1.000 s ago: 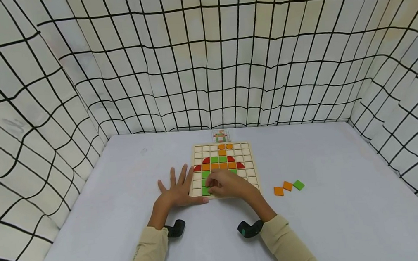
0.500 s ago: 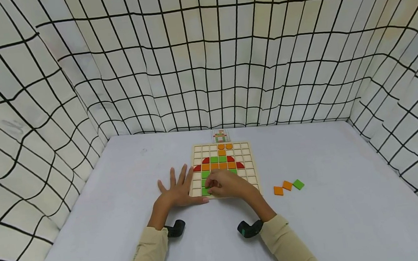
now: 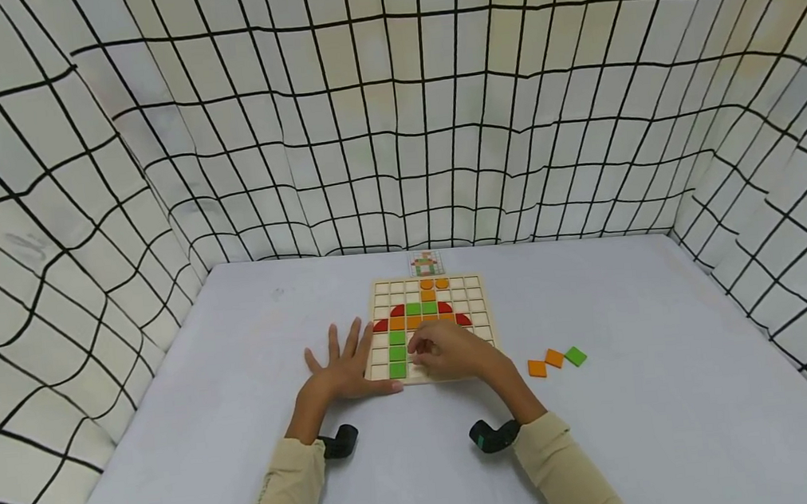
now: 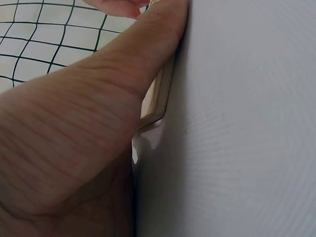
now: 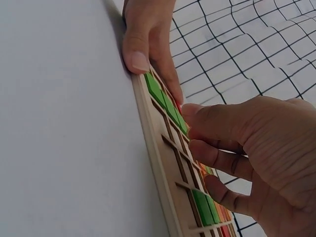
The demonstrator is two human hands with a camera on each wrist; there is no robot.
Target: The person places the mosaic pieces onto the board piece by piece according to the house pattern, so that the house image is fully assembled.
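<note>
A wooden grid board point(image 3: 479, 306) lies on the table with orange, red and green pieces set in its cells. Down its left part runs a column of green square tiles point(image 3: 397, 354). My right hand point(image 3: 453, 348) hovers just right of that column, fingers loosely curled, with nothing visible in its grasp; it hides part of the board's lower middle. In the right wrist view more green tiles point(image 5: 204, 207) show below the fingers. My left hand point(image 3: 343, 371) rests with spread fingers at the board's left side, its thumb along the front left corner.
Two orange tiles point(image 3: 537, 368) and one loose green tile point(image 3: 576, 356) lie on the white table point(image 3: 660, 389) to the right of the board. A small printed card point(image 3: 426, 263) with a coloured pattern sits behind it. Black netting point(image 3: 393, 133) surrounds the table's back and sides.
My right hand has shifted slightly right, away from the green column, uncovering its tiles fully. The left hand stays in place.
</note>
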